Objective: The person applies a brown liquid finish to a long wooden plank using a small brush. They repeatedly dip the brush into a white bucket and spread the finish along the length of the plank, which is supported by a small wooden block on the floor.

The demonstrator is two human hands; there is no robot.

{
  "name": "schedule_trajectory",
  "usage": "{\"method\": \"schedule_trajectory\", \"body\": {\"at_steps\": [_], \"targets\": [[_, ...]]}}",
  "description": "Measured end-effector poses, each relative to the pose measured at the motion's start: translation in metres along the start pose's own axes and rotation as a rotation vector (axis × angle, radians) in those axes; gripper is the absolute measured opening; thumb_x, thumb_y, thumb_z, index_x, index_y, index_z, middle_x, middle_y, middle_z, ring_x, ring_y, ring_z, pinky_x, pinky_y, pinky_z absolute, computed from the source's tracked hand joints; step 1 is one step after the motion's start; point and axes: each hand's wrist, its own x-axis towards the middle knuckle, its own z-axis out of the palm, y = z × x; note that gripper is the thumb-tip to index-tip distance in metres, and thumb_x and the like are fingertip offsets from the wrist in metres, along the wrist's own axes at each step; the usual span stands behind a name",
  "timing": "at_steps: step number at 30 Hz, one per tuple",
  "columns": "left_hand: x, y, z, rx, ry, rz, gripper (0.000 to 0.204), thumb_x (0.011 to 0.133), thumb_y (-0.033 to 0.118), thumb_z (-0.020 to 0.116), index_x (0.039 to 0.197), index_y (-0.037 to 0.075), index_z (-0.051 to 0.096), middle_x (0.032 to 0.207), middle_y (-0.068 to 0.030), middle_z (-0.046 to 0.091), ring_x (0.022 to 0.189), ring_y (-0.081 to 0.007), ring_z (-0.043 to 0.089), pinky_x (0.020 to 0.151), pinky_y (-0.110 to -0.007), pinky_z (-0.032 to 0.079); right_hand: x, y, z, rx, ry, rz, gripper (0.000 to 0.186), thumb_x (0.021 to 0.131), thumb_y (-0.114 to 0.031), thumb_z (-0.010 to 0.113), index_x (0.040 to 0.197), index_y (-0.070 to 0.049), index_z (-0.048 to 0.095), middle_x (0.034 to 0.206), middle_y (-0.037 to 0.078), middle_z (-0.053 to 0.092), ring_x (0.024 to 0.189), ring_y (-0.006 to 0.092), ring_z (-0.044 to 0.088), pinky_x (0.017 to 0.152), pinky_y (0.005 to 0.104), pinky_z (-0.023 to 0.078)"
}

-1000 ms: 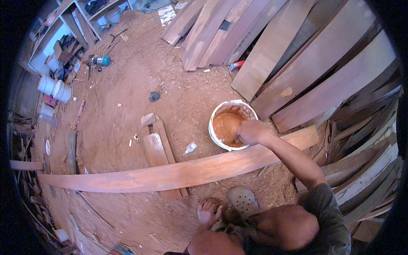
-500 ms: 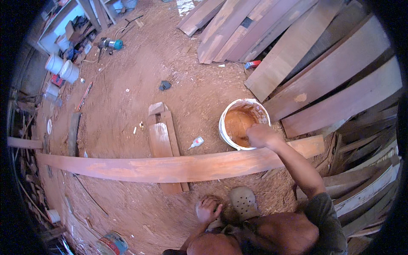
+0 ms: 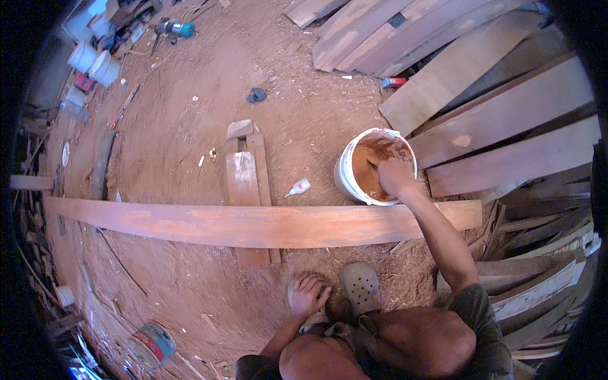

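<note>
My right hand (image 3: 396, 178) reaches into a white bucket (image 3: 344, 172) holding orange-brown paste or liquid (image 3: 363, 166). Its fingers are closed, with a small dark tip showing beyond them; what they grip cannot be made out. In front of me a long plank (image 3: 278, 227), partly coated orange-brown, lies across a low wooden support (image 3: 242, 174). My right forearm passes over the plank's right part. My left hand (image 3: 308, 295) rests, fingers stretched out, on my left shoe, beside the other grey clog (image 3: 361, 288). A small white bottle (image 3: 300, 186) lies left of the bucket.
Several boards (image 3: 494, 152) lean along the right side. A power tool (image 3: 175, 28) with a teal end sits at the far left near white buckets (image 3: 103, 68). A dark lump (image 3: 256, 95) lies on the dirt floor. A tin (image 3: 152, 345) stands at the lower left.
The view has shifted, so the plank and bucket appear higher. My right hand stays in the bucket, a little further in. My left hand remains on the shoe.
</note>
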Motion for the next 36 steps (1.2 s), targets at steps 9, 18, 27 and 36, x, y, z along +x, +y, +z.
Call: {"method": "schedule_trajectory", "body": {"at_steps": [9,18,27,36], "targets": [[-0.003,-0.002,-0.001,-0.032,-0.01,-0.014,0.02,0.085,0.028,0.071,0.091,0.009,0.069,0.102,-0.0064,0.069,0.105,-0.0248,0.063,0.103,-0.044,0.041,-0.015,0.003,-0.027,0.124,-0.093,-0.29,0.022,0.085,-0.014,0.057,0.086,0.003,0.071,0.082,0.027,0.068,0.084,0.0392,0.07,0.078,0.0493,0.056],[0.005,0.002,-0.003,-0.051,-0.001,-0.002,0.017,0.085,0.026,0.07,0.09,0.009,0.069,0.101,-0.0077,0.069,0.104,-0.0266,0.063,0.104,-0.046,0.04,0.005,-0.013,0.009,0.01,0.033,-0.19,0.027,0.088,-0.014,0.052,0.092,0.005,0.071,0.098,0.027,0.07,0.091,0.0402,0.07,0.078,0.0501,0.057],[0.006,0.006,-0.011,-0.01,0.025,-0.006,0.014,0.085,0.024,0.071,0.089,0.01,0.07,0.1,-0.0025,0.069,0.103,-0.0213,0.063,0.102,-0.039,0.041,-0.013,0.001,-0.037,-0.12,-0.381,-0.31,0.028,0.086,-0.022,0.056,0.101,-0.007,0.074,0.097,0.024,0.071,0.092,0.0372,0.07,0.085,0.0484,0.054],[0.008,0.006,-0.006,-0.047,0.009,-0.001,0.014,0.085,0.023,0.071,0.089,0.01,0.07,0.101,-0.0043,0.069,0.105,-0.0223,0.063,0.104,-0.042,0.041,0.03,0.012,0.004,-0.011,0.06,-0.128,0.026,0.086,-0.016,0.054,0.092,0.003,0.071,0.094,0.025,0.07,0.091,0.0389,0.07,0.081,0.0497,0.056]]}}
